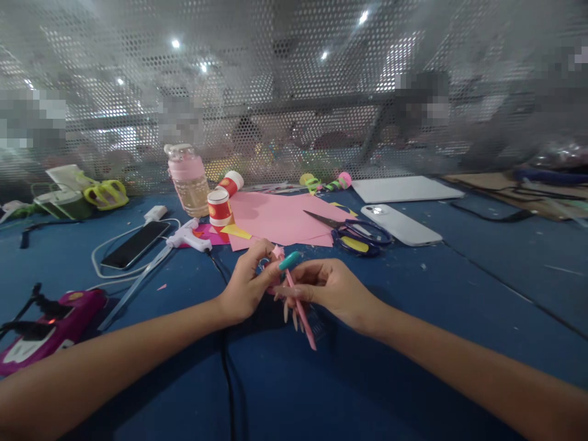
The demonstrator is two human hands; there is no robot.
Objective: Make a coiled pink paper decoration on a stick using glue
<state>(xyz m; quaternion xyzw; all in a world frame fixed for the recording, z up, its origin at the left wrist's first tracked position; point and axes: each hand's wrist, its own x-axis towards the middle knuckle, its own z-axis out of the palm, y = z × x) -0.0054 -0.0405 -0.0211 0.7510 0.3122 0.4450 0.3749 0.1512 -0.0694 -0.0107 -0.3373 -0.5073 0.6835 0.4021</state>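
A thin pink stick (301, 309) with a small star at its upper end slants between my two hands, its lower end pointing down toward me. My left hand (250, 282) is closed near the star end, its thumb with a long teal nail resting against the stick. My right hand (337, 291) pinches the stick around its middle between thumb and fingers. Behind my fingers a clear, dark-looking object is partly hidden, and I cannot make out what it is. Just beyond my hands lie pink paper sheets (285, 217) and dark-blue-handled scissors (353, 233).
Left of my hands are a white glue gun (189, 236), a black phone (136, 245) and a magenta power strip (55, 327). Red-and-white paper cups (220, 208) and a drink bottle (188, 184) stand behind. A white phone (402, 225) lies right. A perforated metal screen (275, 79) closes the back.
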